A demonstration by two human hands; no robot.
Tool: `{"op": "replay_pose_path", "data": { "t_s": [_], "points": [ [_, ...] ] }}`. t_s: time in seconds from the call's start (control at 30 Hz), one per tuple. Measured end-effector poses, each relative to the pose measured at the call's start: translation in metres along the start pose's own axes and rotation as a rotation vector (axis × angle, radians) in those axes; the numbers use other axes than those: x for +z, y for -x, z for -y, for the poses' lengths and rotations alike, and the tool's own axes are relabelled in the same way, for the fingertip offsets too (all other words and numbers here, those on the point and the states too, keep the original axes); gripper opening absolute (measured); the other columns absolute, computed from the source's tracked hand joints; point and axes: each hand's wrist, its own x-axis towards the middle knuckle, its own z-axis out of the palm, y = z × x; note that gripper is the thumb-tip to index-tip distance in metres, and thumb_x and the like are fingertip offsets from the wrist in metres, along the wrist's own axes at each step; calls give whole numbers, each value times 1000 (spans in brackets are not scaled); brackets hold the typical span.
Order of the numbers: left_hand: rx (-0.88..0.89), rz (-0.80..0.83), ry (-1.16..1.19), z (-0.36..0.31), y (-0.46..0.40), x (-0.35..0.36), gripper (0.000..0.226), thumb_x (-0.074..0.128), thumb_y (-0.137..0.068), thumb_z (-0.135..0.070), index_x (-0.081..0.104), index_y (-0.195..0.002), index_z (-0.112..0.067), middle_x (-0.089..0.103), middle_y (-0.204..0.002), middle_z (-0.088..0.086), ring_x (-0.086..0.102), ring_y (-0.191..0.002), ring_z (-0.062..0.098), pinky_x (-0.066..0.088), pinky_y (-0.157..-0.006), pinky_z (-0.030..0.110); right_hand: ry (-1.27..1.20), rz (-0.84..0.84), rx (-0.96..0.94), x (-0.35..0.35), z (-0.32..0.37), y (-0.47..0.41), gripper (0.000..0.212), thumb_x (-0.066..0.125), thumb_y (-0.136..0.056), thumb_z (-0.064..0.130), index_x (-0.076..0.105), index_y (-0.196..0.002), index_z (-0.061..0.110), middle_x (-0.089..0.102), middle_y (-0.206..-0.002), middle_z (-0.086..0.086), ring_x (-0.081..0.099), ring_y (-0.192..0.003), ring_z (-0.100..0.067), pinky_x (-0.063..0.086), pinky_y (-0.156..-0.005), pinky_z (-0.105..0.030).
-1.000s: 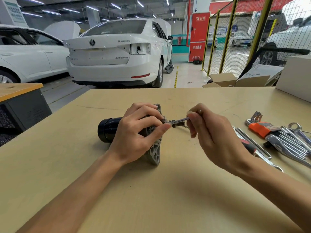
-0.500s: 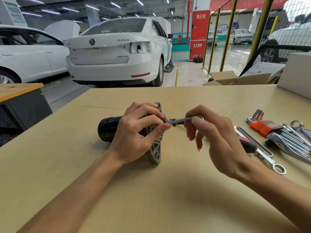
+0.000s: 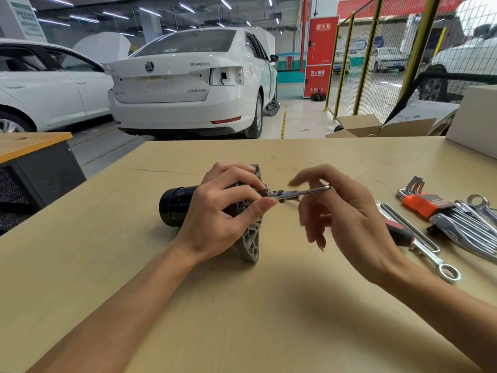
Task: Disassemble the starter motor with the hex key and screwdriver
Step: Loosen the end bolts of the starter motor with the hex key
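The starter motor (image 3: 174, 208) lies on its side near the middle of the wooden table (image 3: 80, 265), its black cylindrical body pointing left. Its grey cast-metal mounting flange (image 3: 251, 243), ribbed and pierced with holes, stands on edge and touches the tabletop. The left hand (image 3: 220, 216) grasps the motor at the junction of body and flange, fingers curled over the top, and hides most of that area. A slim metal hex key (image 3: 298, 193) runs roughly level from the flange face toward the right; its tip at the motor sits behind the left fingertips (image 3: 265, 204), so the seating cannot be confirmed. The right hand (image 3: 349, 219) is at the key's far end, where the shaft meets the hand near thumb and forefinger. The other fingers are spread and slightly blurred; whether the key is pinched or merely touched cannot be told.

To the right of that hand, a screwdriver with a black and red handle (image 3: 398, 232) lies partly hidden behind the wrist. Just beside it rests a combination wrench (image 3: 435, 261), ring end toward the near edge. Further right lies a hex key set in an orange holder (image 3: 425, 204), with more wrenches (image 3: 468, 230) fanned out against it. An open cardboard box (image 3: 376, 127) sits beyond the far table edge. A white car (image 3: 188, 84) is parked behind.
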Motion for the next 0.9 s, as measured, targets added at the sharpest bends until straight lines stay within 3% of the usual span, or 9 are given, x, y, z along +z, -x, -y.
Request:
{"op": "replay_pose_path", "data": {
  "t_s": [0.07,0.23,0.37,0.5,0.67,0.77,0.9],
  "points": [
    [-5,-3,6,-1,-1,0,37,62,-91,-36,76,-76,-5,71,-92,5,60,-105,26,45,-96,29,-71,-6,96,0,1,0,24,39,-106,18,61,-98,12,54,-56,-6,50,-44,-21,37,-39,-27],
    [-2,-10,4,-1,-1,-1,34,64,-90,-33,76,-74,-5,71,-90,5,61,-103,26,45,-94,28,-217,47,242,4,6,2,48,40,-100,40,61,-70,9,44,-50,-6,45,-42,-20,35,-38,-26],
    [1,-11,0,0,-1,-1,33,65,-89,-32,76,-74,-5,71,-90,6,61,-103,27,45,-94,28,-302,37,255,6,6,4,46,41,-102,30,58,-62,15,39,-48,-3,40,-40,-20,31,-39,-26],
    [1,-10,-4,1,-2,-1,31,65,-89,-31,76,-75,-5,71,-90,5,61,-103,26,44,-95,26,-374,40,171,5,9,4,30,41,-83,24,54,-57,14,35,-47,-3,36,-37,-18,30,-38,-21],
    [9,-6,-16,2,-2,0,30,66,-88,-31,76,-75,-5,71,-90,5,60,-103,25,44,-95,25,-262,-32,165,7,11,4,49,53,-96,40,51,-57,12,34,-45,-6,36,-37,-18,29,-36,-24],
    [15,-2,-35,1,-2,0,30,67,-88,-31,76,-74,-6,71,-90,4,60,-104,24,45,-95,26,-176,-84,145,8,11,4,54,45,-101,29,51,-49,17,33,-44,-4,34,-38,-19,31,-37,-20],
    [14,-1,-42,1,-1,0,32,67,-88,-31,74,-72,-4,71,-90,5,60,-104,26,46,-94,31,-83,-84,90,9,10,5,51,41,-104,24,54,-57,10,37,-42,-2,35,-38,-18,33,-37,-16]
  ]
}}
